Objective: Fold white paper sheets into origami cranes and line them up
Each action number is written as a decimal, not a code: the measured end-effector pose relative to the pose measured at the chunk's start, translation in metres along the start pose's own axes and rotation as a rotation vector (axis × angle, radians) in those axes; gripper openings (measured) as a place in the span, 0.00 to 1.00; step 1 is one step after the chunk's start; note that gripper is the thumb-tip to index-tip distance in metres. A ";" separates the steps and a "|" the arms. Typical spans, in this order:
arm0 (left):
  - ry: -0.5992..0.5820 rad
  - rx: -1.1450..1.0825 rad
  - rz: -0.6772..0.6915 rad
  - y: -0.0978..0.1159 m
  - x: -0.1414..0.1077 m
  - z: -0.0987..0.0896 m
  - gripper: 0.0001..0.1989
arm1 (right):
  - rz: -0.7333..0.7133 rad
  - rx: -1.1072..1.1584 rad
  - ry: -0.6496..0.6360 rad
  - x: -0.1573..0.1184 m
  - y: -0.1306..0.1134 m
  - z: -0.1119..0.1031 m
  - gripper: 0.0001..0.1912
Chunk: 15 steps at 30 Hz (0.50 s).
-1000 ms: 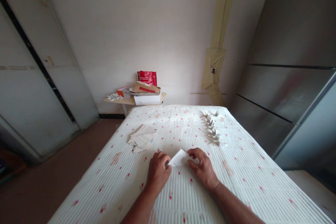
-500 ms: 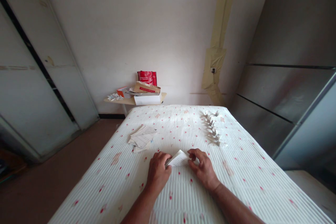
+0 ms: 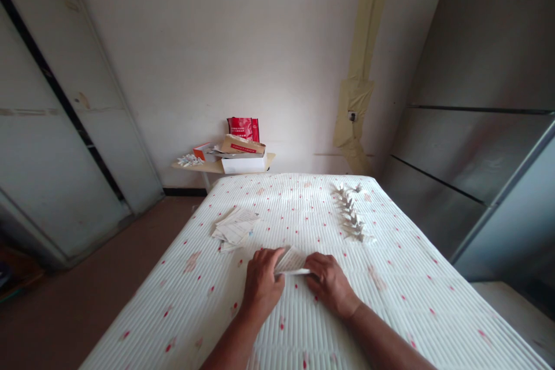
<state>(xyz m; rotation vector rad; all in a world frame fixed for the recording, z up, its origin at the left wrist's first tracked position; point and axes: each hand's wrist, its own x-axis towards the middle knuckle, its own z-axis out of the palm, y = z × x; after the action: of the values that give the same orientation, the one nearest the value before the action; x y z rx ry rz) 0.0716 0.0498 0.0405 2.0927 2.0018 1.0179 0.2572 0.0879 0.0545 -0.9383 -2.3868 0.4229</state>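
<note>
A folded sheet of printed paper (image 3: 293, 261) lies between my two hands, low over the bed-like padded surface (image 3: 286, 324). My left hand (image 3: 262, 277) pinches its left edge, fingers behind and thumb in front. At the right edge, my right hand (image 3: 330, 282) grips the paper with bent fingers; the fingertips are partly hidden. Beyond my left hand is a loose pile of printed paper sheets (image 3: 236, 225). Past my right hand stands a row of several folded paper cranes (image 3: 350, 211).
Against the far wall, a small table (image 3: 212, 167) holds a white box (image 3: 243, 165), a cardboard box (image 3: 243, 144), a red bag (image 3: 243, 128) and a heap of small white pieces (image 3: 189, 160). A pale cabinet (image 3: 87, 110) stands left, a grey refrigerator-like unit (image 3: 459, 144) right.
My right hand has moved slightly left and closed on the paper's right side. The paper's peak has tipped left and its front edge shows flatter. My left hand stays nearly still.
</note>
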 end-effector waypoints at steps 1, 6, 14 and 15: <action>0.021 0.009 0.043 0.004 -0.001 -0.002 0.25 | -0.009 -0.030 -0.006 0.000 0.000 0.001 0.11; 0.070 0.030 0.265 0.027 -0.010 -0.005 0.17 | -0.070 -0.178 0.026 -0.002 0.001 0.008 0.07; 0.164 -0.218 0.238 0.009 -0.009 0.001 0.17 | -0.228 -0.158 0.027 -0.004 -0.002 0.001 0.09; 0.165 -0.269 0.228 0.005 -0.009 0.001 0.17 | -0.246 -0.169 0.001 -0.004 -0.003 0.000 0.12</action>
<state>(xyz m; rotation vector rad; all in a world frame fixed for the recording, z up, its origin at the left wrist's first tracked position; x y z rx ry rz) 0.0774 0.0414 0.0386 2.1827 1.6006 1.4501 0.2582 0.0834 0.0547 -0.7009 -2.5264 0.1289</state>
